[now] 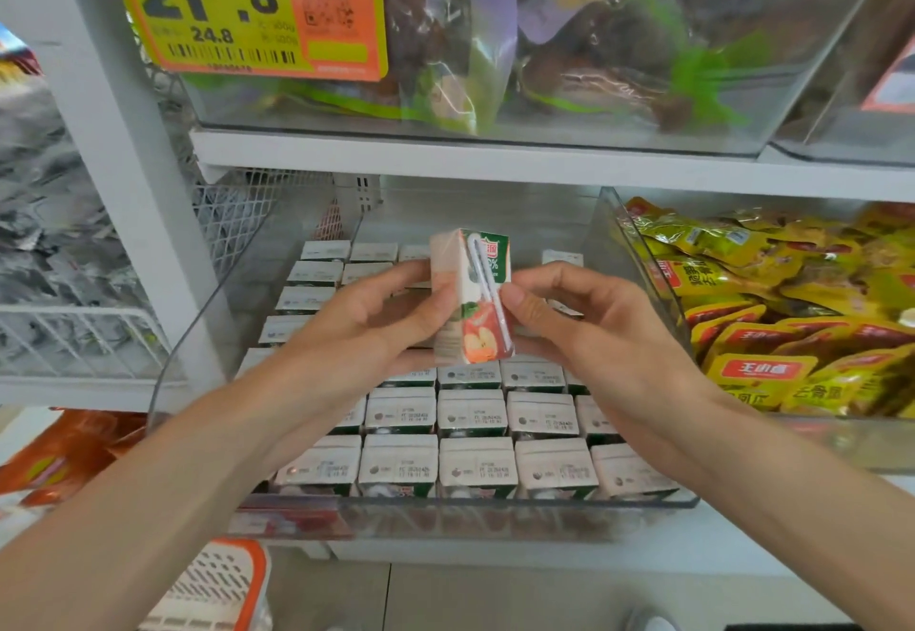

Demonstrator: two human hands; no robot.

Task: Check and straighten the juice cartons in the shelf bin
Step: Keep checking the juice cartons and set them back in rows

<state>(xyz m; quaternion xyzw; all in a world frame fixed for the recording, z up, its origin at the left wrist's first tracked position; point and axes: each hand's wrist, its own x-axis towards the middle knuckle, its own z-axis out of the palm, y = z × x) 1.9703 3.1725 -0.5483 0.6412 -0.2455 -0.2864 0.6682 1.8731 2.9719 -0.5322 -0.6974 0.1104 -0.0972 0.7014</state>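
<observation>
One small apple juice carton (476,284) with a white straw on its side is held upright above the clear shelf bin (445,511). My left hand (376,318) grips it from the left and underneath. My right hand (569,313) pinches its right edge with the thumb on the front. Below, several rows of juice cartons (475,467) stand packed in the bin with their printed tops facing up. My hands hide the middle rows.
A clear bin of yellow snack packets (792,313) sits right of the juice bin. Above is a shelf with a bin of bagged goods (569,51) and a yellow price tag (232,6). A white wire basket (74,333) is at left, an orange-rimmed basket (218,586) below.
</observation>
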